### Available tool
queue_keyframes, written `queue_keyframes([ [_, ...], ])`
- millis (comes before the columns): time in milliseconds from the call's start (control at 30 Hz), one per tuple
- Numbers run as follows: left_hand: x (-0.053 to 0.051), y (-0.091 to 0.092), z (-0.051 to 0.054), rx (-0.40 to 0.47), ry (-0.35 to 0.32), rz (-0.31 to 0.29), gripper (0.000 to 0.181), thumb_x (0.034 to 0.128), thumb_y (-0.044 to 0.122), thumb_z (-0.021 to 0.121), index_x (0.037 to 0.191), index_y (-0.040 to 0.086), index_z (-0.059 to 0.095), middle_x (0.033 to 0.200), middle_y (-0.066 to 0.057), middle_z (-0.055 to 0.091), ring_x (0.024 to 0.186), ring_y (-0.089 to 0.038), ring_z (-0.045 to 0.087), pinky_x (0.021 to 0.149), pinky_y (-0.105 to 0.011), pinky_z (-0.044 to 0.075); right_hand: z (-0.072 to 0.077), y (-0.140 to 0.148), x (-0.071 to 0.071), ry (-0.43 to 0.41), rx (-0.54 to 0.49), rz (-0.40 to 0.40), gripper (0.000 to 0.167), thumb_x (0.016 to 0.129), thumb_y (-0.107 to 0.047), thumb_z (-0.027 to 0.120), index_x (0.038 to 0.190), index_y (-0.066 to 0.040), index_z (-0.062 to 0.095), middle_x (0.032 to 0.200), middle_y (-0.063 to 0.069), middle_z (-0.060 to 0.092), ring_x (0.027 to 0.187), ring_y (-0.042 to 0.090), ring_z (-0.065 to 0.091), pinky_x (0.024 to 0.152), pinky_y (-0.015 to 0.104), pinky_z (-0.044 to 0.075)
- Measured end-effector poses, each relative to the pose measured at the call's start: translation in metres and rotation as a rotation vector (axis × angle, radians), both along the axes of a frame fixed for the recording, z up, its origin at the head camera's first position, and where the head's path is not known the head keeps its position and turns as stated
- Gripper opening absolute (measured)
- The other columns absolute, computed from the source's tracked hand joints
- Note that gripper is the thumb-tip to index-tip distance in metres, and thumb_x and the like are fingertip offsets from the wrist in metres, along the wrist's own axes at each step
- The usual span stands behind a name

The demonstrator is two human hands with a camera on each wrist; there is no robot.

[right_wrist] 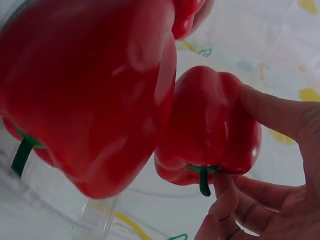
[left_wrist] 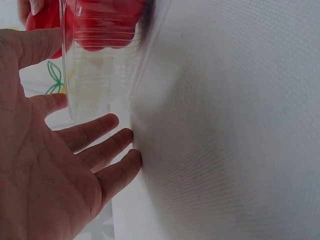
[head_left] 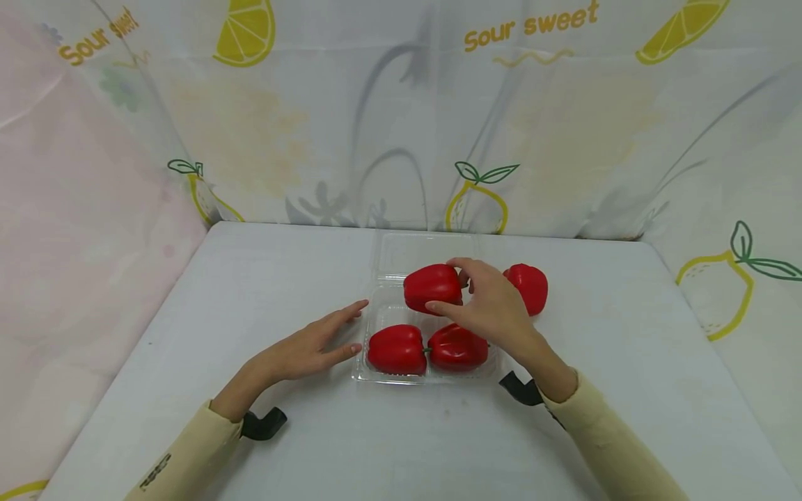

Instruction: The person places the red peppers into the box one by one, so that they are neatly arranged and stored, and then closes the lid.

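A clear plastic clamshell box (head_left: 388, 379) lies on the table with its lid (head_left: 426, 254) folded back. Two red bell peppers sit side by side in its front half, a left one (head_left: 396, 350) and a right one (head_left: 459, 348). Over the back half, my right hand (head_left: 491, 303) grips another red bell pepper (right_wrist: 210, 125) between thumb and fingers, its green stem toward the fingers. My left hand (head_left: 307, 348) has its fingers spread, thumb and fingertips at the box's left side; in the left wrist view the thumb lies against the clear wall (left_wrist: 70, 65).
One more red bell pepper (head_left: 528, 288) lies on the table right of the box, partly behind my right hand. The white table (head_left: 282, 271) backs onto a lemon-printed cloth (head_left: 401, 125). A black strap end (head_left: 264, 424) hangs by each wrist.
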State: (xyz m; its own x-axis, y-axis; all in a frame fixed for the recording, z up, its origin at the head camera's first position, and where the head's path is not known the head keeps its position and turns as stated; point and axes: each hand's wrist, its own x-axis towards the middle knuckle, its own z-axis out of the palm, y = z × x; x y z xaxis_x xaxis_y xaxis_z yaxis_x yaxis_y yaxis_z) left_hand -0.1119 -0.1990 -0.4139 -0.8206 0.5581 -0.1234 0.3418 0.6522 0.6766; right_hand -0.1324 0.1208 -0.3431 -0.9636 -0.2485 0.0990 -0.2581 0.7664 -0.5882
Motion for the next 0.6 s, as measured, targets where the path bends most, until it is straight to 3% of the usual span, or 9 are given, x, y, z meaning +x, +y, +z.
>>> queue_keyframes([
  [600,-0.001,0.000,-0.002,0.008,-0.001,-0.008,0.076,0.0947,0.052,0.058,0.157,0.025,0.023,0.155,-0.002,0.035,0.138,-0.022,0.039,0.105,-0.053,0.039,-0.006,-0.027,0.004,0.013,0.041,0.049,0.077,0.074,-0.041,0.085,0.137,-0.012,0.052,0.115,0.005,0.063,0.100,0.023,0.058,0.075,0.040,0.057],
])
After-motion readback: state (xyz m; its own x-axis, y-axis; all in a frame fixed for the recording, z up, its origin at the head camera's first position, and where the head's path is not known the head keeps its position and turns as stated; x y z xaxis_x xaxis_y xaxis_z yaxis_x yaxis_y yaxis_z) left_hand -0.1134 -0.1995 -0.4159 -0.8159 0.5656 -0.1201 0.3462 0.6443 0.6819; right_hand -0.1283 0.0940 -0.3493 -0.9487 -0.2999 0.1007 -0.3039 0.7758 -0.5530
